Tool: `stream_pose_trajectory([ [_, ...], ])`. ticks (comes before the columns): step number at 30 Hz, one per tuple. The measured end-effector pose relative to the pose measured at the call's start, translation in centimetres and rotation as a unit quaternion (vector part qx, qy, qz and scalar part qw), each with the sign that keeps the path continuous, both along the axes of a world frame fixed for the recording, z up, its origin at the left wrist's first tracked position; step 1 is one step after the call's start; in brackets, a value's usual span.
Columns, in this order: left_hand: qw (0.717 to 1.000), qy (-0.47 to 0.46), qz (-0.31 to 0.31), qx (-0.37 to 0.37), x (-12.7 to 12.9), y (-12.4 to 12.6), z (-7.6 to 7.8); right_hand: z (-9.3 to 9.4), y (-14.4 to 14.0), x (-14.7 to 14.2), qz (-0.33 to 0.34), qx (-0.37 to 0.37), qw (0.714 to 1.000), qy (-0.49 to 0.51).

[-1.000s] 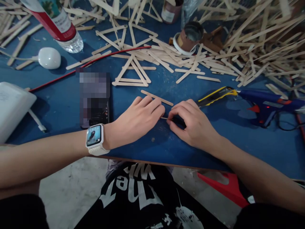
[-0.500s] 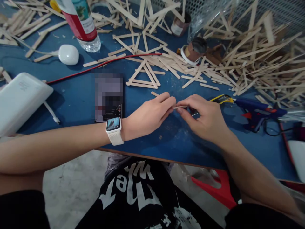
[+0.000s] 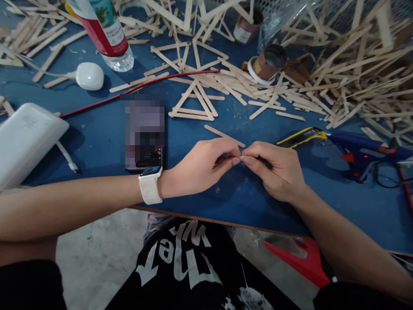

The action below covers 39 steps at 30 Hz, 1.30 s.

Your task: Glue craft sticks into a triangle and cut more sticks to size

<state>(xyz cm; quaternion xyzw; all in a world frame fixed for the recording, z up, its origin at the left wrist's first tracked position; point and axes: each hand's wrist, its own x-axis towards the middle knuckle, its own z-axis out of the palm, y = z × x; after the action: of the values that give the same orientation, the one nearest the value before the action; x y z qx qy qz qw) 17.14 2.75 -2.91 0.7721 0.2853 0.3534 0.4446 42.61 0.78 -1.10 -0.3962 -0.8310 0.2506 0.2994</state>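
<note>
A small wooden stick piece sits pinched between both hands above the table, left hand and right hand fingertips meeting to steady its short length.

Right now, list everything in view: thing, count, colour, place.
small wooden piece: one, pale, pinched between both hands' fingertips
loose stick: one, pale wood, just beyond the hands
stick triangle: one, pale wood, mid-table
stick heap: many, pale wood, far right
utility knife: one, yellow and black, right of the hands
glue gun: one, blue, right edge
phone: one, dark, left of the hands
power bank: one, white, left edge
bottle: one, red label, far left
red cable: one, across the table
table: one, blue
left hand: white watch strap on its wrist
right hand: bare
</note>
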Motion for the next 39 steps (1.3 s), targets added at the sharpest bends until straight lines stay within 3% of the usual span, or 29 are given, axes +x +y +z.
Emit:
stream_pose_trajectory([
  [8, 0.995, 0.026, -0.009, -0.091, -0.2, 0.1, 1.5, 0.3, -0.3, -0.2, 0.004, -0.038, 0.999, 0.03],
  [22, 0.992, 0.032, -0.016, -0.125, -0.3, 0.2, 2.0, 0.3, -0.4, 0.0, -0.008, -0.087, 0.995, 0.038],
  [26, 0.996, 0.028, -0.019, -0.076, -0.3, 0.2, 1.5, 0.4, -0.2, 0.1, -0.004, -0.055, 0.998, 0.02],
  [32, 0.995, 0.039, 0.0, 0.094, -0.3, -0.3, 0.0, 0.6, -1.1, -0.1, -0.036, 0.034, 0.997, -0.054],
  [39, 0.987, 0.088, 0.011, 0.131, -0.3, -0.4, -0.1, -0.1, -1.8, -0.8, -0.062, 0.099, 0.992, -0.045],
])
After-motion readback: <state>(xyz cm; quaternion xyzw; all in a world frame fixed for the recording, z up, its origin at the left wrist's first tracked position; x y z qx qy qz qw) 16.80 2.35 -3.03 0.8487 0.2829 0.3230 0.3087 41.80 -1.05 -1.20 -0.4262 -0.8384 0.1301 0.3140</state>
